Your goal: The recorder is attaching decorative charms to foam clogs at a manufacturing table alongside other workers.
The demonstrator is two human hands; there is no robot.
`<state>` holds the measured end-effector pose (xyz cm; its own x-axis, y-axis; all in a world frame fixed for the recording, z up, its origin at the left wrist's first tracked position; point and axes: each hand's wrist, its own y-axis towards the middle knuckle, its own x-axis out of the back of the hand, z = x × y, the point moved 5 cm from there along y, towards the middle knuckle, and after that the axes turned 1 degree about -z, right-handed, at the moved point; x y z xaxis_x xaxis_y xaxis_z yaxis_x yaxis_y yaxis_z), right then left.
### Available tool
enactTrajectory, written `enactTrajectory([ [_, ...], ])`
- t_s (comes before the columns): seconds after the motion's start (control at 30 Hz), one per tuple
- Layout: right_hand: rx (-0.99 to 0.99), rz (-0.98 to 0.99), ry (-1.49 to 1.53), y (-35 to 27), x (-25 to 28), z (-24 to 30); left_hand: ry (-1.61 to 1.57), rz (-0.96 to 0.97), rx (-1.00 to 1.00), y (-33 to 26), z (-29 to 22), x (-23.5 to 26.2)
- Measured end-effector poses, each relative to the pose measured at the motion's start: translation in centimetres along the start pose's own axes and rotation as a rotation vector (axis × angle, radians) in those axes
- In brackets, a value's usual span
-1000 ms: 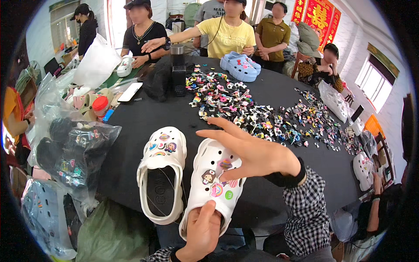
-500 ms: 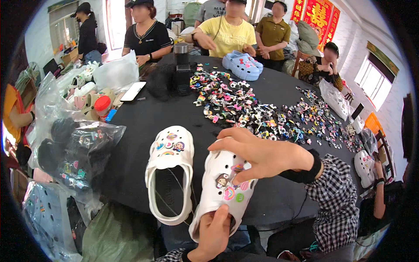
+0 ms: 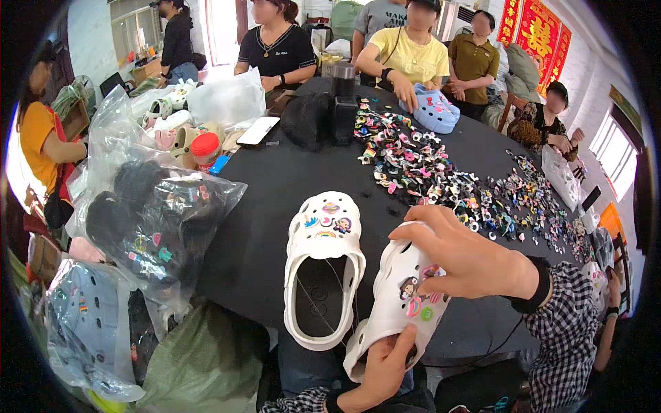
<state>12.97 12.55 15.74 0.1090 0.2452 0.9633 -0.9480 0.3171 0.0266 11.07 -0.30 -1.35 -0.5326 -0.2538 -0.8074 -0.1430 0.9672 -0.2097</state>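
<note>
A white clog [image 3: 389, 296] with colourful charms on its upper is tilted at the near edge of the table, between my two hands. My left hand [image 3: 383, 368] grips it at the foot opening, with fingers inside and the thumb outside on the upper. From the right, my right hand [image 3: 475, 261] curves over the toe, its fingertips at the far side and its thumb by the charms; the palm side is hidden. To the left lies the matching white clog [image 3: 323, 237], upright, with several charms and a thin clear strand across its opening.
A wide heap of small charms [image 3: 441, 172] covers the black table's [image 3: 255, 227] far and right parts. Blue clogs [image 3: 435, 110] stand beyond, touched by a person in yellow. At left are bagged clogs [image 3: 155, 227], a red-lidded jar [image 3: 205, 148] and a white phone-shaped slab [image 3: 258, 131].
The view has swung left, so the scene sits further right in the picture. Both my hands stay on the same clog. The person in yellow now has a hand at the blue clogs.
</note>
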Motion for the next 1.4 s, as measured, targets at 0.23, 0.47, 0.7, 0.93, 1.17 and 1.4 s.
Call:
enactTrajectory([
  [0.23,-0.028,-0.037,-0.154,0.5,-0.6,0.6,0.102,-0.077,0.088,0.3,0.7,0.9],
  [0.47,-0.001,-0.133,-0.258,1.4,-1.4,1.1,0.079,-0.202,-0.049,-0.1,-1.7,0.6],
  [0.7,0.046,0.101,0.113,0.8,-0.3,-1.8,0.084,-0.086,0.142,-0.2,-0.8,0.9],
  [0.93,0.008,0.198,-0.004,0.7,0.6,-1.7,0.003,-0.038,-0.067,-0.8,-1.2,0.0],
  [1.17,-0.157,0.393,-0.041,2.3,-0.3,-1.5,0.018,-0.078,-0.073,-0.3,-1.0,0.3],
  [1.4,-0.083,0.162,-0.127,1.7,-1.3,-0.4,0.069,-0.087,0.044,-0.4,-0.7,0.5],
])
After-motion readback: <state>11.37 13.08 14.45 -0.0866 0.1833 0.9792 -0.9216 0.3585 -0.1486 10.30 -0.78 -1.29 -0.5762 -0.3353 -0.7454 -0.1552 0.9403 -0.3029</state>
